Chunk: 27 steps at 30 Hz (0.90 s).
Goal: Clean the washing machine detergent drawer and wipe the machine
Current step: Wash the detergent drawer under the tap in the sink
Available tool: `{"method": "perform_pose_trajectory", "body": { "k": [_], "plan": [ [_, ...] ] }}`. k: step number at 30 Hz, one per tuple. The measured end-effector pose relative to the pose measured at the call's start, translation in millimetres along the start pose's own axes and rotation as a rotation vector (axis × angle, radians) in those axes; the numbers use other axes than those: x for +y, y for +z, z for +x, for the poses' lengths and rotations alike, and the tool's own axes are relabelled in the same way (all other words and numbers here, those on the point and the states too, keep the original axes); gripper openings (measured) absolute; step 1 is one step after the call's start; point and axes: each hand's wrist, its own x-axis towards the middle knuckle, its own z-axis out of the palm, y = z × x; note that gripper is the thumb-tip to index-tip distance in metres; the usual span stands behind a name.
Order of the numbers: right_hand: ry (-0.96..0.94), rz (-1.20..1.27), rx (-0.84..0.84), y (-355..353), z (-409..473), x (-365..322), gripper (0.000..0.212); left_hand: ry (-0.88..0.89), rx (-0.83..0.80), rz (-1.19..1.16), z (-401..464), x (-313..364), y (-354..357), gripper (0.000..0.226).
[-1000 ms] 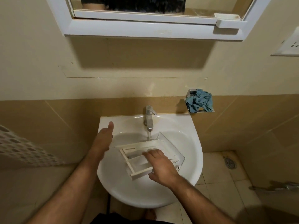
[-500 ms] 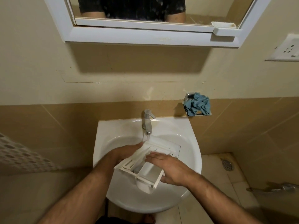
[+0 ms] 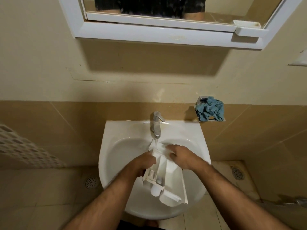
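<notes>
Single head-worn wide-angle view, forward and steeply down, close above the sink.

You hold the detergent drawer over the sink, long axis running away from you, far end under the tap w/ water running onto it. Your left hand grips the drawer's left wall, fingers wrapped. Your right hand clasps the far right edge, fingers curled over the rim. Near end w/ compartments sits below both hands, tilted. Blue cloth lies bunched in a wall holder, beyond and right of your right hand.
</notes>
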Motion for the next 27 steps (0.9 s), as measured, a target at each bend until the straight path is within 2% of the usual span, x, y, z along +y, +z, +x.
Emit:
{"method": "perform_pose_trajectory", "body": {
  "k": [4, 6, 12, 16, 20, 22, 24, 27],
  "plan": [
    [-0.081, 0.019, -0.148, 22.0, 24.0, -19.5, 0.054, 0.056, 0.03, 0.116, 1.8, 9.8, 11.1, 0.033],
    [-0.098, -0.016, -0.152, 25.0, 33.6, -22.1, 0.054, 0.082, 0.053, 0.154, 0.1, 15.2, 7.7, 0.031],
    [-0.298, -0.299, -0.097, 21.7, 54.4, -26.9, 0.053, -0.051, 0.086, 0.151, -7.6, 17.8, -14.9, 0.017],
    [-0.425, -0.461, 0.025, 25.5, 59.1, -9.0, 0.065, -0.055, 0.102, 0.292, -7.0, 18.0, -21.3, 0.023],
    [-0.547, -0.686, 0.101, 24.0, 65.9, 1.6, 0.05, -0.067, 0.045, 0.412, -8.3, 24.9, -21.8, 0.028],
    [-0.58, -0.759, 0.054, 22.0, 70.7, 4.8, 0.047, -0.048, 0.006, 0.47, -8.7, 32.4, -16.3, 0.035],
    [-0.503, -0.779, -0.034, 18.7, 73.6, 4.0, 0.05, -0.009, -0.017, 0.547, -8.6, 38.1, -8.9, 0.035],
    [-0.451, -0.743, 0.088, 10.8, 72.6, 6.0, 0.049, 0.046, 0.079, 0.615, -4.4, 42.6, 0.1, 0.038]
  ]
}}
